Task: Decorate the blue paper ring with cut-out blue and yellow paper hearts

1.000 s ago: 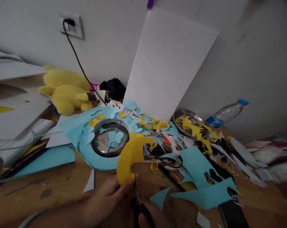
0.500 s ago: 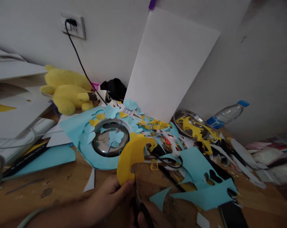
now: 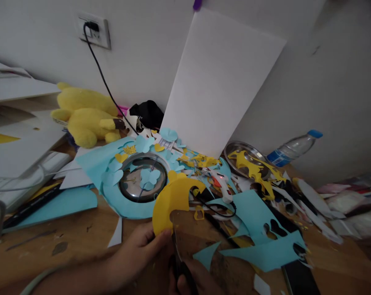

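The curved yellow paper [image 3: 168,200] stands out above the left hand [image 3: 139,248], its lower edge pinched between thumb and fingers. Just right of that thumb, the blades of the scissors [image 3: 186,275] meet the paper's lower edge; the fingers of the right hand [image 3: 202,276] are wrapped around the black handles. Beyond the paper, a blue ring [image 3: 128,209] lies on the surface [image 3: 89,237].

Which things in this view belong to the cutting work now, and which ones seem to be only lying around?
In the cutting:
- yellow paper, held by the left hand
- black-handled scissors, held by the right hand

Apparently just lying about:
- yellow plush toy
- blue-capped plastic bottle
- glue gun, perhaps for other steps
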`<control>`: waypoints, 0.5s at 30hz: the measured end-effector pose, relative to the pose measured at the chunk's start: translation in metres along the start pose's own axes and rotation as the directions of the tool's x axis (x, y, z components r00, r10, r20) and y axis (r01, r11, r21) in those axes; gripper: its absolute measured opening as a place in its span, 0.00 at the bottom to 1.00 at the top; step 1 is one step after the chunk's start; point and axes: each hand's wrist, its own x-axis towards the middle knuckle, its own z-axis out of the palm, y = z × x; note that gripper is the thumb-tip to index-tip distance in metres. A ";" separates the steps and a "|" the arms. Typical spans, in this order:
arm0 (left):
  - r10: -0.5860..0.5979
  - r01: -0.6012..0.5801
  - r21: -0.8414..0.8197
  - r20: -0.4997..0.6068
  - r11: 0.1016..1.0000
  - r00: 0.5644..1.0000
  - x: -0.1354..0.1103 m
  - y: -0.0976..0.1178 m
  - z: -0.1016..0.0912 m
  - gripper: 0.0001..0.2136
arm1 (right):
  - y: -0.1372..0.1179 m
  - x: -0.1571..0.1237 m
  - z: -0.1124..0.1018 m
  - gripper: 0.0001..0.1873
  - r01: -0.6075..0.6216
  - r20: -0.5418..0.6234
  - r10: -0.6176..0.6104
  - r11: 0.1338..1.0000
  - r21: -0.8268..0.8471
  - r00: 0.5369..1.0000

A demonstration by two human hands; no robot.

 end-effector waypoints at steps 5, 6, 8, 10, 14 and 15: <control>-0.013 0.014 -0.059 0.018 0.998 1.000 0.000 0.003 0.001 0.18 | -0.001 0.000 0.000 0.38 0.030 0.023 -0.029 0.999 -0.016 0.999; -0.014 0.016 -0.073 0.019 0.997 1.000 0.000 0.004 0.001 0.18 | 0.000 0.000 0.000 0.37 0.035 0.018 -0.034 0.999 -0.001 0.999; -0.015 0.016 -0.078 0.002 0.997 1.000 0.000 0.004 0.002 0.18 | 0.001 0.001 0.001 0.37 0.036 0.015 -0.036 0.999 0.014 0.999; -0.007 0.004 -0.071 -0.030 0.997 1.000 0.000 0.005 0.002 0.17 | 0.002 0.002 0.000 0.38 0.045 0.019 -0.045 0.999 -0.006 0.999; 0.002 -0.006 -0.088 -0.043 0.996 0.999 0.000 0.006 0.001 0.16 | 0.005 0.003 -0.001 0.38 0.094 0.015 -0.094 0.995 -0.042 0.995; -0.007 0.004 -0.099 -0.037 0.995 0.999 -0.001 0.005 0.001 0.16 | 0.005 0.003 -0.001 0.38 0.101 0.019 -0.101 0.994 -0.043 0.995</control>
